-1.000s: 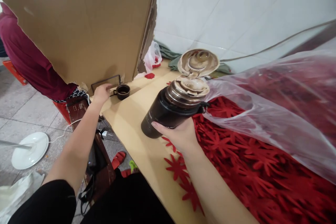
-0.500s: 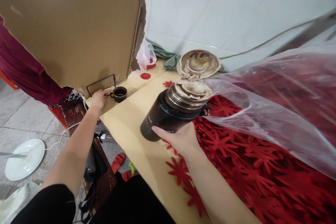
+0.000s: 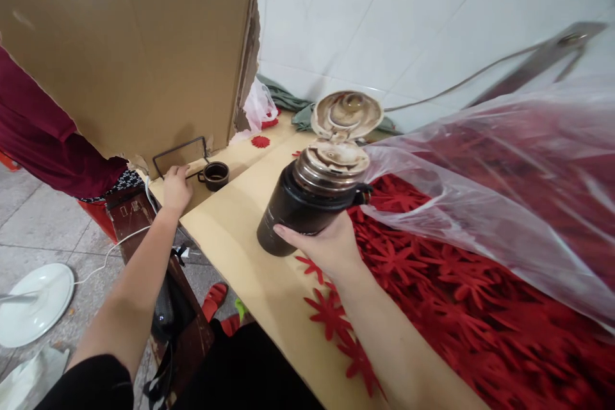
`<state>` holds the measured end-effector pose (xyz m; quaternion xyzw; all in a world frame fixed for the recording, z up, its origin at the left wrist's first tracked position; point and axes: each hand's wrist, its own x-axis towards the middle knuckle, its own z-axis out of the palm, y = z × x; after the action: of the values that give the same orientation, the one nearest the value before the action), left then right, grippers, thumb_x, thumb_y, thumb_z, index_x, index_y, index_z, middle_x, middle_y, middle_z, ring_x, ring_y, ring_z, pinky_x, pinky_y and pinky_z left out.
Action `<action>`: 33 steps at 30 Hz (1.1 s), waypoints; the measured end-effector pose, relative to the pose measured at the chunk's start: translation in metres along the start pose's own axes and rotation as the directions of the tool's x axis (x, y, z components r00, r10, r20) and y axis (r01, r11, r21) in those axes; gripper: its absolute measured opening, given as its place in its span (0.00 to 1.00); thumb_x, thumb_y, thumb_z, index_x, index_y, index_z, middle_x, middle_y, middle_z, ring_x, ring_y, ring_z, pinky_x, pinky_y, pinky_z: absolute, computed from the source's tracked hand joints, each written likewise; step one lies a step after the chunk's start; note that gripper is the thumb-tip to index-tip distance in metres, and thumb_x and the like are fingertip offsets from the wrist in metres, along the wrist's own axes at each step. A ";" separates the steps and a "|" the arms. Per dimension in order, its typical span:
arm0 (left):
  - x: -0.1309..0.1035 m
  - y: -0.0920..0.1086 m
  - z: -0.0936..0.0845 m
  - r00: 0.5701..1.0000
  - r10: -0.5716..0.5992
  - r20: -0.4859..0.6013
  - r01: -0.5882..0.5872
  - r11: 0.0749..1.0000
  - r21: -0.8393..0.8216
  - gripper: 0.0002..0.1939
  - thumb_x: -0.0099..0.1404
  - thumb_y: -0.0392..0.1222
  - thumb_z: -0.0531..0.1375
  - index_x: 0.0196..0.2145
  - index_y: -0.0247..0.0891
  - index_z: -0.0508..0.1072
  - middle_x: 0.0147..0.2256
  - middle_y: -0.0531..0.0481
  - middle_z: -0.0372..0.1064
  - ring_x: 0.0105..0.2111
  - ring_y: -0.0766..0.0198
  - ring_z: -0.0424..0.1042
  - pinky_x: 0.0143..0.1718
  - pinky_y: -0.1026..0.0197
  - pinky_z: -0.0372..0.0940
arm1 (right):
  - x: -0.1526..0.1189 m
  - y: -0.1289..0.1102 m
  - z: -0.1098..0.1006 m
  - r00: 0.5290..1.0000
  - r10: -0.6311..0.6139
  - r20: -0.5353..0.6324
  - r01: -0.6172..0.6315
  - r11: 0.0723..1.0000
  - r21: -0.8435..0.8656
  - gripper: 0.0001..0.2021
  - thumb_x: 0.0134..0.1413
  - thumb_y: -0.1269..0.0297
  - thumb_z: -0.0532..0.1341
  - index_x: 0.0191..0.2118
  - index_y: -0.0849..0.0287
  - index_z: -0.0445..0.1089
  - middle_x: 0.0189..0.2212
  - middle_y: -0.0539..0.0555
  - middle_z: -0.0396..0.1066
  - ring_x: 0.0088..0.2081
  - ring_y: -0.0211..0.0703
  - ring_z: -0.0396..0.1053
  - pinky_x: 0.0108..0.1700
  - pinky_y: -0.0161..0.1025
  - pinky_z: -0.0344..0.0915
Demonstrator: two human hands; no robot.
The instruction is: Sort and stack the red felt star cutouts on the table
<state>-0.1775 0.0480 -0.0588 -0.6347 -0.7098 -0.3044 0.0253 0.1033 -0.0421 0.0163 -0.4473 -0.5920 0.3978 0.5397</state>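
My right hand [image 3: 331, 245] is wrapped around a black thermos [image 3: 300, 214] with a steel neck. The thermos leans to the right over the table [image 3: 240, 230], and its hinged, stained cream lid [image 3: 348, 115] is flipped up. My left hand [image 3: 177, 188] rests by a bent dark wire stand [image 3: 180, 148], its fingers loosely bent and slightly apart with nothing visible in them. Just right of that hand, a small black cup [image 3: 214, 176] with dark contents stands on the tabletop, its handle toward my fingers. Whether my fingertips touch the wire is unclear.
A torn cardboard sheet [image 3: 129, 57] stands upright behind the wire stand. Many red felt flower cutouts [image 3: 432, 295] lie on the right, partly under clear plastic [image 3: 480, 205]. At the left is a person's maroon garment [image 3: 52, 134]. A white round base [image 3: 36, 307] is on the floor.
My left hand has drawn slightly back from the cup, and its fingers now point upward rather than toward the handle. The thermos stays in my right hand; the view has shifted slightly.
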 end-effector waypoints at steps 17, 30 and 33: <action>0.004 0.007 0.002 0.927 -0.065 0.370 0.193 0.928 -0.319 0.12 0.57 0.45 0.54 0.33 0.36 0.72 0.26 0.49 0.69 0.26 0.64 0.66 0.30 0.61 0.60 | 0.041 -0.012 0.013 0.981 -0.154 -0.122 0.132 0.977 -0.169 0.25 0.20 0.63 0.73 0.33 0.56 0.67 0.34 0.58 0.74 0.38 0.56 0.71 0.43 0.56 0.68; -0.038 0.019 -0.079 0.918 0.049 0.394 0.178 0.837 -0.518 0.12 0.59 0.47 0.50 0.25 0.37 0.64 0.18 0.57 0.57 0.19 0.72 0.56 0.22 0.67 0.53 | 0.041 -0.011 0.019 0.965 -0.259 0.043 0.257 0.893 -0.369 0.30 0.24 0.60 0.71 0.41 0.59 0.65 0.39 0.58 0.70 0.40 0.54 0.69 0.46 0.52 0.65; -0.055 0.028 -0.103 0.921 0.055 0.385 0.172 0.830 -0.531 0.12 0.59 0.47 0.50 0.25 0.37 0.65 0.18 0.57 0.56 0.18 0.72 0.55 0.22 0.67 0.52 | 0.040 -0.009 0.019 0.932 -0.338 0.129 0.354 0.779 -0.518 0.30 0.27 0.58 0.69 0.42 0.60 0.63 0.38 0.59 0.69 0.41 0.55 0.67 0.45 0.52 0.64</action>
<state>-0.1776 -0.0482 0.0135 -0.6388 -0.6013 -0.3675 -0.3089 0.0823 -0.0066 0.0345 -0.4570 -0.7583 0.1184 0.4495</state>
